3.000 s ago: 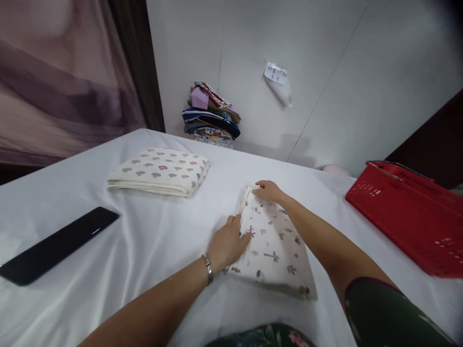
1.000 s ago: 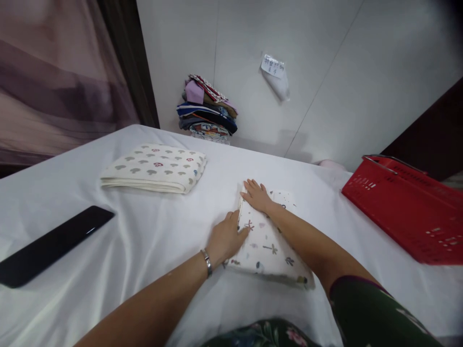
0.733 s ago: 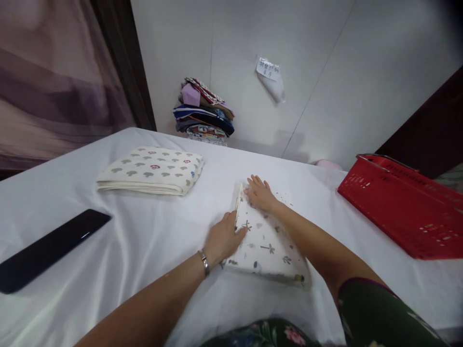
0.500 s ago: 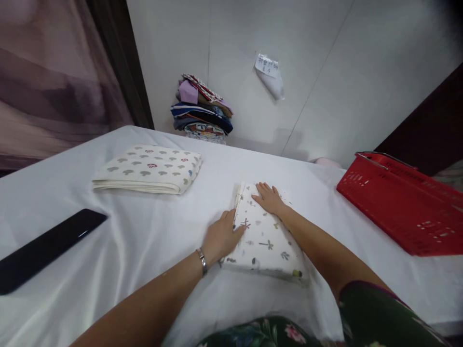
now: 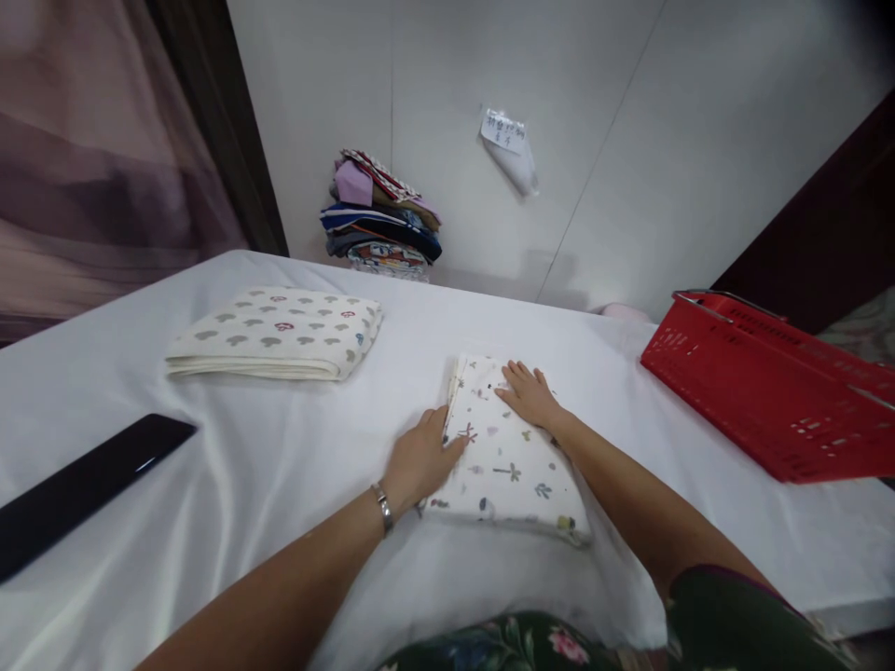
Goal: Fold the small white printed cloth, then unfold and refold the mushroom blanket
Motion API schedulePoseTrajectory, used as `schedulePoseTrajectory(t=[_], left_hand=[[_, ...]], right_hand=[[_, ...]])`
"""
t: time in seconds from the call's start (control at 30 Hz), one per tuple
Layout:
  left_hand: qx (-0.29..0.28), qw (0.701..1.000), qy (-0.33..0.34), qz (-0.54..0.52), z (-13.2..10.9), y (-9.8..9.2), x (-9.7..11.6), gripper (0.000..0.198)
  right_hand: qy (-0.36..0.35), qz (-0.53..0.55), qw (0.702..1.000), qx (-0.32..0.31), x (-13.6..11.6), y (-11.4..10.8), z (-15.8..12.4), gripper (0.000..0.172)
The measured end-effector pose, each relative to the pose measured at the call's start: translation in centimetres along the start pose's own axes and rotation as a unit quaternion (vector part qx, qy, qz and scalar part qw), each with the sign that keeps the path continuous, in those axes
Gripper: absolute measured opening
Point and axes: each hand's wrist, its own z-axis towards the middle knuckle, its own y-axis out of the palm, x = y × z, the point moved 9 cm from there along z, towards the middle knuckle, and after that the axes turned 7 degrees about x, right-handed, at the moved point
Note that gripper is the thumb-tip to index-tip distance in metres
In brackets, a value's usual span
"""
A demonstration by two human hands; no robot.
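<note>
A small folded white cloth with a plant print [image 5: 504,466] lies on the white-covered table [image 5: 280,466] in front of me. My right hand [image 5: 530,396] rests flat on its far right part, fingers stretched out. At the cloth's left edge, my left hand [image 5: 419,460], with a metal bracelet on the wrist, has its fingers against the fold; the hand looks open. Neither hand lifts the cloth.
A larger folded cloth with a heart print [image 5: 276,333] lies at the far left. A long black flat object [image 5: 76,489] sits at the left edge. A red plastic basket [image 5: 776,382] stands at the right. Folded clothes [image 5: 381,219] are piled by the wall.
My right hand has slid from the cloth's far left corner across its top toward the right, going from a curled grip to flat. The left hand has stayed at the left edge.
</note>
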Motion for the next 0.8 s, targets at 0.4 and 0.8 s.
schedulePoseTrajectory(t=[0.4, 0.8], left_hand=[[-0.006, 1.000, 0.003, -0.004, -0.1, 0.0, 0.0, 0.048], [0.001, 1.000, 0.014, -0.004, -0.1, 0.1, 0.0, 0.047]], right_hand=[[0.084, 0.072, 0.994, 0.019, 3.5, 0.2, -2.6, 0.063], [0.162, 0.205, 0.963, 0.062, 5.0, 0.1, -7.9, 0.069]])
